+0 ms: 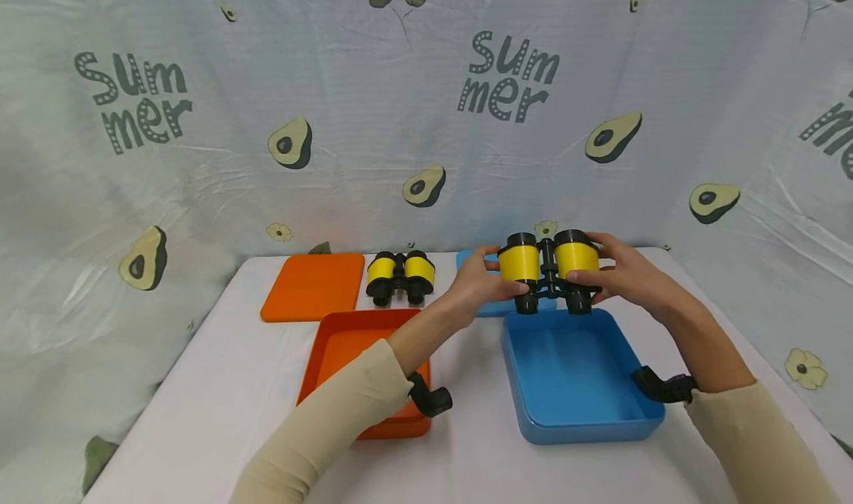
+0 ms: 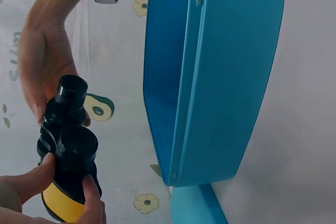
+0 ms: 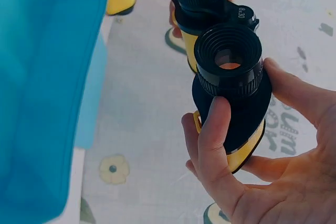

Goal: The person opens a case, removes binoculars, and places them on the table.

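Both hands hold up a pair of yellow and black binoculars (image 1: 520, 262) above the far edge of the blue box (image 1: 573, 371). My left hand (image 1: 481, 280) grips the left barrel, thumb near the eyepiece. My right hand (image 1: 623, 267) grips the right barrel from the other side. In the right wrist view the eyepiece of the binoculars (image 3: 228, 59) faces the camera, with fingers and thumb round the barrel. The left wrist view shows the binoculars (image 2: 68, 203) pinched between thumb and fingers. The blue box has bare floor inside.
A second pair of yellow and black binoculars (image 1: 382, 269) stands at the back. Left of it lies an orange lid (image 1: 313, 288). An orange box (image 1: 340, 334) sits partly beneath my left forearm. The blue lid (image 1: 493, 308) lies behind the blue box. A printed curtain (image 1: 373, 119) backs the table.
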`<action>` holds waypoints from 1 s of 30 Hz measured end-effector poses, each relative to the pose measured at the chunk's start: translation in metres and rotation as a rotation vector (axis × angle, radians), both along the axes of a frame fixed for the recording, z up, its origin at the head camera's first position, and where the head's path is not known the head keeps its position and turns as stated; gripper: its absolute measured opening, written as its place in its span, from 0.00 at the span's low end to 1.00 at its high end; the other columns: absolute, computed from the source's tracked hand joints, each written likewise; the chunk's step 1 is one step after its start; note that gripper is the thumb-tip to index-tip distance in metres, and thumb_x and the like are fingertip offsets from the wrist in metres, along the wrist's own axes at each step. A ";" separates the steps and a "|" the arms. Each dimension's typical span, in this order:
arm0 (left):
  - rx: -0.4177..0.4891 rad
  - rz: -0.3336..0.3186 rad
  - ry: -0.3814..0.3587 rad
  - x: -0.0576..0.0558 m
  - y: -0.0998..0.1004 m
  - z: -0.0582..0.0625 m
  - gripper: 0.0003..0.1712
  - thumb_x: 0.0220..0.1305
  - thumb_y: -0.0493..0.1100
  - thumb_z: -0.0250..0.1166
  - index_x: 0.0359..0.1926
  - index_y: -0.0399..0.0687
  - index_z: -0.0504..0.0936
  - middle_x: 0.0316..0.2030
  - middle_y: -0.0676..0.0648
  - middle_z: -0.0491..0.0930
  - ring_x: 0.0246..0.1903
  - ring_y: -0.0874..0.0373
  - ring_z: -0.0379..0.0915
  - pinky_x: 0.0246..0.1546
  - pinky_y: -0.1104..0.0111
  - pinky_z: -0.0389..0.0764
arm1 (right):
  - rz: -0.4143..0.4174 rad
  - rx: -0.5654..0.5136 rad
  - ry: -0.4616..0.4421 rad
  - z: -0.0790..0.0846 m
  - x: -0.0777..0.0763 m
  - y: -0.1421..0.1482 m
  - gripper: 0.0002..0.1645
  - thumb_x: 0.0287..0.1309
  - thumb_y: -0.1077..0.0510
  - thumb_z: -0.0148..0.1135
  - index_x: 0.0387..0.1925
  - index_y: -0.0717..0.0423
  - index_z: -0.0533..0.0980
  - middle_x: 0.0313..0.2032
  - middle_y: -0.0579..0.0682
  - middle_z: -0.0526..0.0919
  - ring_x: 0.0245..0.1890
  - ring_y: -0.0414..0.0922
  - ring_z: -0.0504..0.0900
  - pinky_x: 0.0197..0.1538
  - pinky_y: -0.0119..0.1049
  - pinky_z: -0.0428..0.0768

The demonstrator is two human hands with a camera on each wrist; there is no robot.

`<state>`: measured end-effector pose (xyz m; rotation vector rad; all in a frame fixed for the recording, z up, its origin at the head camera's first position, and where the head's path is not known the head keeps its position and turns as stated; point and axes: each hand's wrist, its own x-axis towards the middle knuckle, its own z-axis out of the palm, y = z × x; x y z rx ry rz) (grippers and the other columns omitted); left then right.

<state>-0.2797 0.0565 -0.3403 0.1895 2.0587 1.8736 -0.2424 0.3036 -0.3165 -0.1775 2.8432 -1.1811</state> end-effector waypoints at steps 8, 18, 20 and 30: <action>0.114 -0.026 -0.051 -0.028 0.011 0.004 0.49 0.60 0.30 0.74 0.78 0.48 0.60 0.71 0.37 0.69 0.58 0.43 0.82 0.54 0.55 0.87 | -0.010 0.024 -0.062 0.010 -0.028 0.011 0.59 0.70 0.44 0.63 0.81 0.64 0.39 0.74 0.79 0.53 0.56 0.68 0.81 0.50 0.48 0.90; 0.054 0.122 -0.092 -0.048 0.044 0.002 0.44 0.56 0.32 0.77 0.72 0.42 0.67 0.62 0.37 0.75 0.55 0.41 0.80 0.51 0.54 0.88 | 0.006 -0.029 -0.163 0.011 -0.054 0.031 0.56 0.73 0.46 0.60 0.81 0.65 0.37 0.74 0.77 0.56 0.64 0.70 0.73 0.60 0.53 0.85; 0.030 0.172 -0.083 -0.050 0.052 0.002 0.39 0.55 0.33 0.79 0.67 0.39 0.71 0.56 0.37 0.77 0.51 0.43 0.80 0.50 0.54 0.89 | -0.003 -0.053 -0.186 0.009 -0.059 0.037 0.56 0.73 0.46 0.59 0.81 0.66 0.36 0.74 0.77 0.55 0.67 0.71 0.70 0.63 0.55 0.83; 0.029 0.246 -0.065 -0.055 0.081 -0.002 0.34 0.55 0.35 0.79 0.61 0.39 0.74 0.55 0.38 0.77 0.46 0.45 0.86 0.47 0.59 0.90 | -0.084 -0.111 -0.269 0.001 -0.077 0.061 0.58 0.73 0.46 0.59 0.78 0.74 0.35 0.70 0.75 0.58 0.69 0.69 0.66 0.71 0.62 0.73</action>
